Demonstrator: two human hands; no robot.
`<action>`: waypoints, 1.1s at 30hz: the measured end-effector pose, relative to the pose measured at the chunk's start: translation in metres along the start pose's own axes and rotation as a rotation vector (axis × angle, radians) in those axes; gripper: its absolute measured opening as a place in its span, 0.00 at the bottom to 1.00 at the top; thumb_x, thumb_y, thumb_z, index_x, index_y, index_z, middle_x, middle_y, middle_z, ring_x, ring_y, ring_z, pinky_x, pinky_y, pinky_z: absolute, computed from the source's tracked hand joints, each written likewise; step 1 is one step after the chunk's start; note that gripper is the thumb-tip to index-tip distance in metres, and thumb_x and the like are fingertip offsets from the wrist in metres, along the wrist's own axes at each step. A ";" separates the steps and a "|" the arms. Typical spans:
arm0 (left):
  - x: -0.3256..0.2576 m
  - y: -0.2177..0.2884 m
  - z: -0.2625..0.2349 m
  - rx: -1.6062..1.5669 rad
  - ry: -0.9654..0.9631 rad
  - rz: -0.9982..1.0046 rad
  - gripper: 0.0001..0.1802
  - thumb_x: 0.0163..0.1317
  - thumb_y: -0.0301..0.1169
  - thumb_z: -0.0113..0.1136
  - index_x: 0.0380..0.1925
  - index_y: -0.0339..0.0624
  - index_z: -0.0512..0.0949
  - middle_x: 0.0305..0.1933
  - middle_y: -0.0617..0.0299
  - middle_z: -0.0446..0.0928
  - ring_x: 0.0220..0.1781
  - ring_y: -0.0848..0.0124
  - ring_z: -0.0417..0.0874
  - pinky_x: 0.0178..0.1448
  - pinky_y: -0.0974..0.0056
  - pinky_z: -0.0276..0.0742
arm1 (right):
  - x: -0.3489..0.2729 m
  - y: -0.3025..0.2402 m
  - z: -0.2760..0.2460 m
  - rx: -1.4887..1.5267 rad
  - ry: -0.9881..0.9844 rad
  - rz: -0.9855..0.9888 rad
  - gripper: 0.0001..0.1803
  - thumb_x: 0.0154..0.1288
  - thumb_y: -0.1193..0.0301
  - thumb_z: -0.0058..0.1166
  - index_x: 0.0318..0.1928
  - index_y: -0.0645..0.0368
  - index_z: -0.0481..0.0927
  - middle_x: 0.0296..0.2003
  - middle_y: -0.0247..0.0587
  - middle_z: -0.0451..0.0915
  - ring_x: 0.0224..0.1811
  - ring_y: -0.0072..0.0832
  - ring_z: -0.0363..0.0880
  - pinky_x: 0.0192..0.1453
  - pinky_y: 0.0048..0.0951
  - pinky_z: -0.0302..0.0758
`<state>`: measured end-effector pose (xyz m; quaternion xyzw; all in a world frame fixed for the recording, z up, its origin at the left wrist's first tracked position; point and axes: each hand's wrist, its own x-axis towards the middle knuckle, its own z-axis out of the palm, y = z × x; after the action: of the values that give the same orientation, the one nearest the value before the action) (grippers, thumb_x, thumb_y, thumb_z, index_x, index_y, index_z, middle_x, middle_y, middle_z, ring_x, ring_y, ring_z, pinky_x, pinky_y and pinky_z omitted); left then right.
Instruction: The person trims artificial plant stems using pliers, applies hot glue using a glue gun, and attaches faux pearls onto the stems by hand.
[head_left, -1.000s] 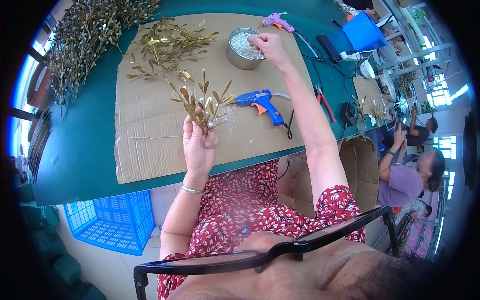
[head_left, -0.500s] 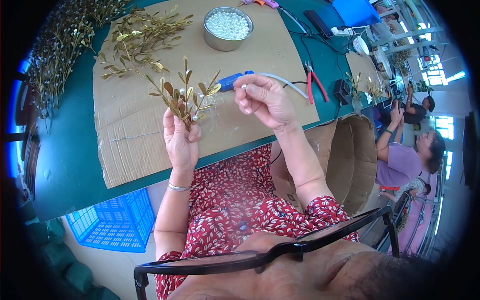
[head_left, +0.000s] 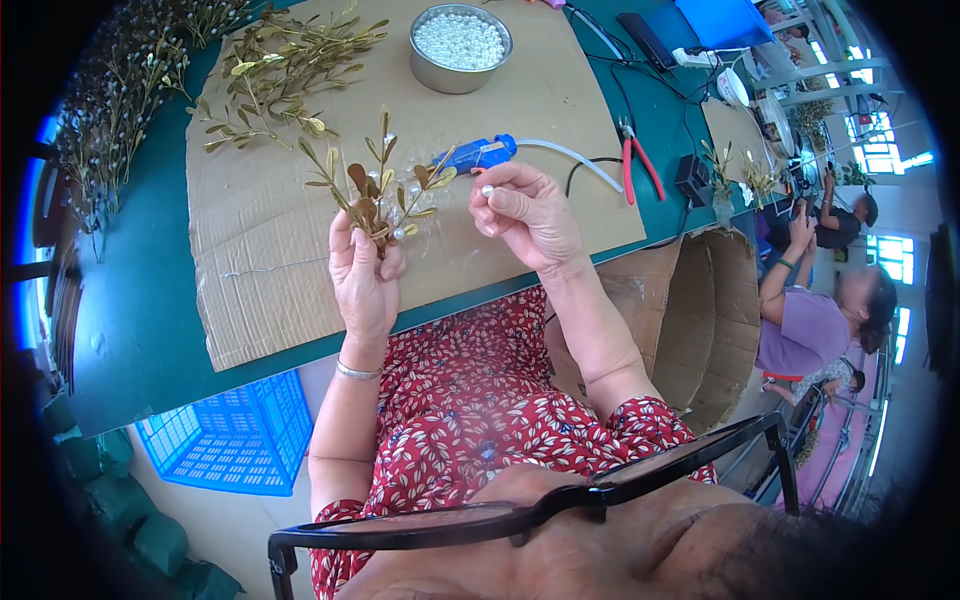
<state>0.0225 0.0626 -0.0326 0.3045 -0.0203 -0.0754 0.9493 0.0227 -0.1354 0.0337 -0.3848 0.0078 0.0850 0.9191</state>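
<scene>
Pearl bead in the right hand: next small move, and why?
Probably bring the pearl bead to the blue glue gun: the right hand pinches it nearby, while the left hand holds the leafy sprig, where another white bead sits.

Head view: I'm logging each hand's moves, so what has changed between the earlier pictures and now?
The right hand moved from over the metal bead bowl back toward the left hand, and now visibly pinches a white bead. The left hand still holds the gold-leaf sprig; the bowl and blue glue gun stayed put, though the camera shifted.
</scene>
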 end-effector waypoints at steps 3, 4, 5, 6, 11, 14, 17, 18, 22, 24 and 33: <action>0.000 0.001 0.000 0.012 0.000 -0.001 0.16 0.72 0.30 0.40 0.57 0.48 0.66 0.47 0.60 0.73 0.21 0.81 0.57 0.25 0.77 0.53 | -0.001 0.001 0.005 -0.045 0.087 0.009 0.07 0.59 0.74 0.59 0.38 0.62 0.80 0.27 0.39 0.77 0.27 0.24 0.71 0.29 0.23 0.68; 0.000 0.001 0.001 0.012 0.000 -0.001 0.16 0.72 0.30 0.40 0.57 0.48 0.66 0.47 0.60 0.73 0.21 0.81 0.57 0.25 0.77 0.53 | -0.001 0.001 0.004 -0.045 0.087 0.009 0.07 0.59 0.74 0.59 0.38 0.62 0.80 0.27 0.39 0.77 0.27 0.24 0.71 0.29 0.23 0.68; 0.001 0.001 0.001 0.014 -0.004 0.000 0.16 0.72 0.30 0.39 0.57 0.48 0.66 0.47 0.60 0.73 0.21 0.81 0.57 0.25 0.77 0.53 | -0.001 0.001 0.001 -0.038 0.055 -0.002 0.07 0.59 0.74 0.58 0.38 0.62 0.80 0.27 0.39 0.77 0.27 0.24 0.71 0.29 0.23 0.68; 0.001 0.001 0.002 0.016 -0.008 0.000 0.16 0.72 0.30 0.39 0.57 0.48 0.66 0.47 0.60 0.73 0.21 0.81 0.57 0.25 0.77 0.53 | -0.001 0.002 -0.001 -0.031 0.023 -0.014 0.07 0.60 0.75 0.57 0.39 0.62 0.80 0.27 0.39 0.77 0.28 0.23 0.71 0.29 0.23 0.68; 0.001 0.002 0.001 0.027 0.000 -0.005 0.16 0.72 0.30 0.39 0.57 0.48 0.66 0.47 0.60 0.73 0.21 0.81 0.57 0.25 0.77 0.53 | 0.000 -0.001 -0.002 -0.019 -0.022 -0.029 0.08 0.60 0.77 0.56 0.41 0.63 0.78 0.29 0.41 0.79 0.28 0.25 0.75 0.32 0.23 0.73; 0.001 0.002 0.001 0.030 0.003 -0.009 0.16 0.72 0.30 0.38 0.57 0.48 0.66 0.46 0.60 0.73 0.21 0.81 0.57 0.25 0.77 0.53 | -0.001 -0.003 0.007 -0.066 0.050 -0.019 0.09 0.60 0.77 0.56 0.42 0.63 0.79 0.28 0.40 0.78 0.27 0.24 0.73 0.30 0.23 0.71; 0.001 0.003 0.003 0.031 0.006 -0.011 0.15 0.72 0.30 0.38 0.57 0.49 0.66 0.46 0.60 0.73 0.21 0.81 0.57 0.25 0.77 0.53 | -0.001 -0.003 0.009 -0.103 0.119 -0.015 0.09 0.59 0.75 0.57 0.41 0.62 0.80 0.27 0.39 0.76 0.27 0.23 0.72 0.29 0.23 0.68; 0.000 0.003 0.004 0.034 0.008 -0.010 0.15 0.72 0.30 0.38 0.56 0.49 0.66 0.46 0.60 0.73 0.21 0.81 0.57 0.25 0.77 0.53 | 0.000 -0.002 0.008 -0.102 0.127 -0.020 0.09 0.59 0.74 0.58 0.41 0.62 0.80 0.27 0.39 0.76 0.27 0.23 0.71 0.29 0.23 0.68; 0.000 0.003 0.003 0.038 0.013 -0.023 0.15 0.71 0.32 0.42 0.57 0.50 0.66 0.41 0.63 0.74 0.22 0.81 0.58 0.26 0.76 0.54 | 0.000 0.001 0.001 -0.040 0.071 -0.050 0.09 0.57 0.73 0.61 0.38 0.63 0.81 0.26 0.39 0.76 0.27 0.23 0.71 0.28 0.22 0.67; 0.000 0.002 0.003 0.039 0.000 -0.014 0.15 0.71 0.31 0.43 0.57 0.49 0.67 0.43 0.63 0.74 0.22 0.81 0.58 0.26 0.76 0.54 | 0.001 0.003 -0.001 -0.069 0.063 -0.094 0.08 0.56 0.73 0.62 0.36 0.63 0.81 0.26 0.38 0.76 0.26 0.24 0.71 0.28 0.22 0.66; -0.001 0.003 0.003 0.084 -0.025 -0.020 0.16 0.70 0.30 0.45 0.57 0.44 0.67 0.45 0.62 0.74 0.23 0.82 0.57 0.26 0.77 0.55 | -0.003 0.004 0.011 -0.515 0.221 -0.347 0.08 0.53 0.81 0.62 0.36 0.63 0.80 0.30 0.39 0.80 0.29 0.19 0.76 0.32 0.17 0.71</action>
<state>0.0216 0.0633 -0.0290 0.3435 -0.0324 -0.0877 0.9345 0.0188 -0.1252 0.0391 -0.6069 0.0202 -0.1161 0.7860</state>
